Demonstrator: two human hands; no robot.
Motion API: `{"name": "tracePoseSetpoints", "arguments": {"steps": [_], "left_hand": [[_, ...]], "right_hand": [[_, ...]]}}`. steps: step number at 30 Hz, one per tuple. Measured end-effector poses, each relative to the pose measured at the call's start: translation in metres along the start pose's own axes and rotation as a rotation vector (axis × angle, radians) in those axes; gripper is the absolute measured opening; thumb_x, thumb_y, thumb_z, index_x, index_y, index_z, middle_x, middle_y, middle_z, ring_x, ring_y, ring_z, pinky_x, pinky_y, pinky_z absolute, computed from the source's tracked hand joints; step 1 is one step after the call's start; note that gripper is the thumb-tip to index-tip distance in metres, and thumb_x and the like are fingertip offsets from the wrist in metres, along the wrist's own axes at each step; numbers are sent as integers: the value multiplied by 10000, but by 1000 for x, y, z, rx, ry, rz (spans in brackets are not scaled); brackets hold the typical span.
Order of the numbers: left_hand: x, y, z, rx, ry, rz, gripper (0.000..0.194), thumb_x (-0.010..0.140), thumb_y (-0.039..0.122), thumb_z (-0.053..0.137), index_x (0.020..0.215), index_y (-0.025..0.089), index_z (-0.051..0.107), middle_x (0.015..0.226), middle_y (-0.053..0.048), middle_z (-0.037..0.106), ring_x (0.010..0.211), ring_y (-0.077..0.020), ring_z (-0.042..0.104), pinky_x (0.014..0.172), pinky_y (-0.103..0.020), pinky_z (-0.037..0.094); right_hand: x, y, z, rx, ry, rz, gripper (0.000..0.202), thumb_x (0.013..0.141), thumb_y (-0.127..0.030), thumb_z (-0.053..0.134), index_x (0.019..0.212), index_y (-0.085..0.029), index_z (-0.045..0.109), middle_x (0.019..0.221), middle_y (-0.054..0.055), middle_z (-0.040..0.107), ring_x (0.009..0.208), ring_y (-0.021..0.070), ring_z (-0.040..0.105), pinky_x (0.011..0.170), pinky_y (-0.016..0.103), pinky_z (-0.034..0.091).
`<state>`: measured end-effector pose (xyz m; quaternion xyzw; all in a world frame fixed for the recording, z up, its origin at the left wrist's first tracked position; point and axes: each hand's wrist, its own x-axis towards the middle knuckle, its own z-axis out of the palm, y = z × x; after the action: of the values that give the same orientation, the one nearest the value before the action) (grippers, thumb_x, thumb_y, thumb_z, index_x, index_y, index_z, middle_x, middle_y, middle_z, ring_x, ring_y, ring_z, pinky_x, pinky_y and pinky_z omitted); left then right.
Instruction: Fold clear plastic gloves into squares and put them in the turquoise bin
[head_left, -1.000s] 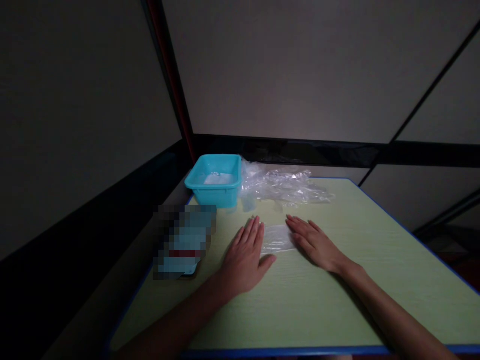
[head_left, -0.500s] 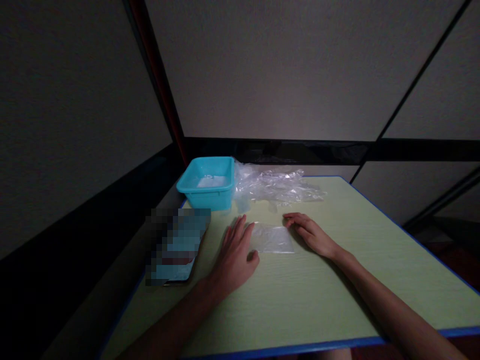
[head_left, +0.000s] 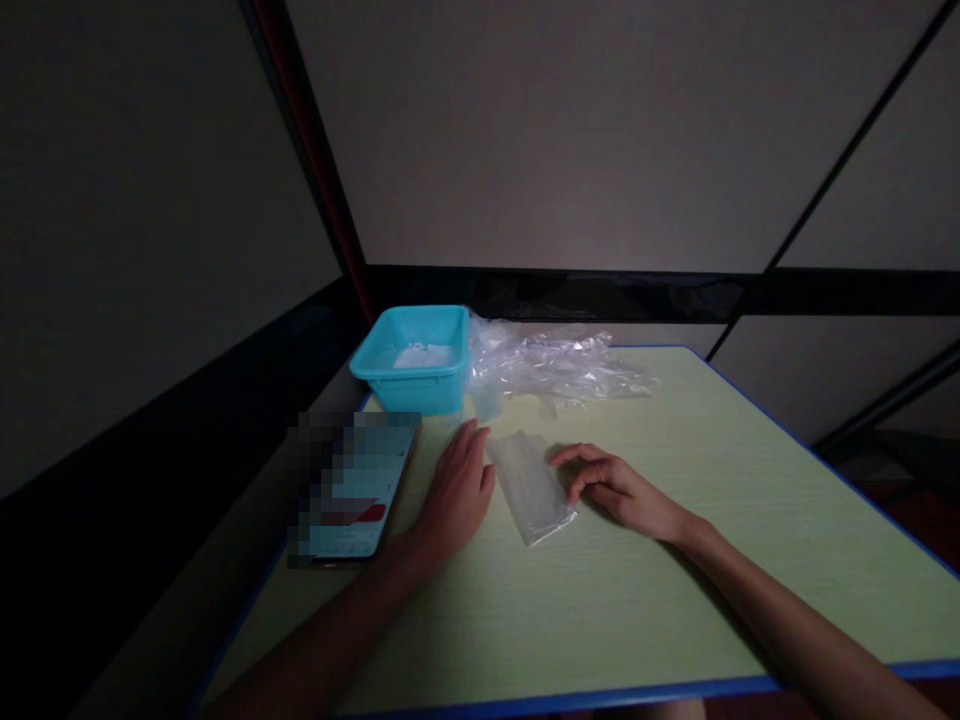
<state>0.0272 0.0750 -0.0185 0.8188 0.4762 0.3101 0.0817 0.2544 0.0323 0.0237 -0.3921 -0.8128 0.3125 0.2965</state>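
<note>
A small clear plastic bag (head_left: 527,488) lies flat on the table between my hands, its long sides slanting down to the right. To its left, my left hand (head_left: 457,490) rests with fingers stretched forward and the thumb near the bag's upper left edge. My right hand (head_left: 615,492) is at the bag's right edge, fingers loosely bent and apart. Its fingertips reach the edge; whether they press on the film I cannot tell. Neither hand grips anything.
A turquoise plastic basin (head_left: 416,390) with white material inside stands at the back left. Beside it lies a crumpled heap of clear plastic (head_left: 555,362). A phone (head_left: 371,490), partly pixelated, lies left of my left hand. The pale green table (head_left: 675,610) has a blue edge.
The small bag has turned from lying crosswise to lying mostly lengthwise, its near end closer to me. My left hand has shifted slightly left; my right fingers have moved nearer and curled more.
</note>
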Motion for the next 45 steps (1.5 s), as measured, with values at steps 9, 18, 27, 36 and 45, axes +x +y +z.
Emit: {"name": "tracePoseSetpoints", "arguments": {"steps": [9,18,27,36,45], "left_hand": [[2,34,-13,-72,8,179,297,763,108,440,1042,138,535,1267,-130,450,1218,-237,383,1020,-402,346],[-17,56,-15,96,-299,301,567,822,304,466,1321,76,323,1422,-155,270,1317,-254,220,1047,-407,307],[-25,51,-6,291,-237,236,601,859,332,395,1351,35,215,1425,-207,214,1326,-274,132,1043,-435,295],[-23,47,-6,285,-327,202,585,850,334,397,1335,37,259,1417,-207,234,1322,-273,149,1047,-426,287],[-8,46,-15,96,-365,357,662,826,288,448,1374,49,162,1459,-170,121,1346,-242,56,1075,-445,209]], "right_hand": [[5,19,-6,215,215,36,101,754,-146,458,735,-185,549,835,40,539,820,178,525,749,337,407],[0,21,-11,161,263,-49,105,820,-250,507,739,-195,545,729,16,498,693,149,491,620,281,411],[-5,24,-16,112,308,-5,115,850,-240,485,764,-196,548,745,18,505,693,146,500,593,277,403],[-12,17,-19,-219,86,-329,150,876,-138,416,887,-171,561,801,67,573,741,154,528,626,280,433],[-14,16,-20,-488,35,-528,201,906,-171,403,893,-149,602,791,64,621,710,151,535,595,289,402]]}}
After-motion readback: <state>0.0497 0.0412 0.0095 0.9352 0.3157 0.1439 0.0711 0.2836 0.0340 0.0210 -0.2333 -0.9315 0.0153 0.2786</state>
